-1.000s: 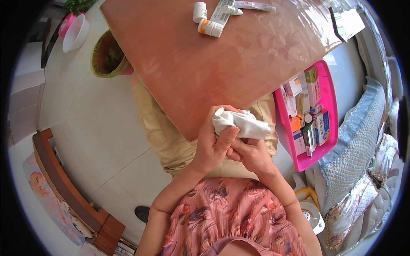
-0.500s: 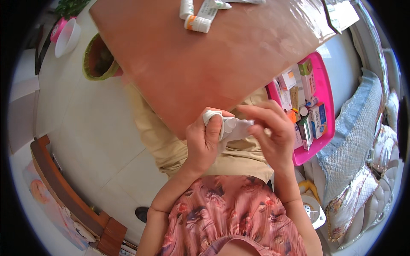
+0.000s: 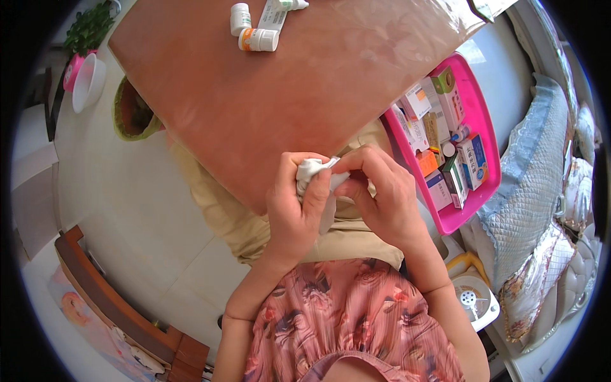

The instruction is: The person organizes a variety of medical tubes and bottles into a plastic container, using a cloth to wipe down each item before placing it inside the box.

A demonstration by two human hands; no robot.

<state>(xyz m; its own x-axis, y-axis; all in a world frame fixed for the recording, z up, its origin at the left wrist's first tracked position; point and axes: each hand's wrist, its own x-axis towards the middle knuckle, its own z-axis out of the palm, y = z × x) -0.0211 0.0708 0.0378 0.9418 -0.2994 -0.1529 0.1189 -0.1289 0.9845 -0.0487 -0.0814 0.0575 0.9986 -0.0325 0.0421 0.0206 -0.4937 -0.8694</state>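
A crumpled white bundle (image 3: 309,172), thin and partly see-through like a plastic bag, is bunched in my left hand (image 3: 294,207), with the thumb pressed across it. My right hand (image 3: 387,198) pinches the bundle's right end between thumb and fingers. A pale, filmy part of it hangs below, between the hands. Both hands are above my lap, just off the near corner of the reddish-brown table (image 3: 254,108). What lies inside the bundle, if anything, is hidden by the fingers.
On the far table side are a white bottle (image 3: 240,19), an orange-and-white bottle (image 3: 259,40) and a flat white packet (image 3: 272,16). A pink tray (image 3: 449,224) of medicine boxes stands right. A green-rimmed bin (image 3: 130,130) stands left of the table, a quilted sofa cushion (image 3: 528,146) far right.
My right hand has come in to the left and closed on the bundle's end; before, its fingers were spread farther out. The view has shifted, so the table and tray appear farther left.
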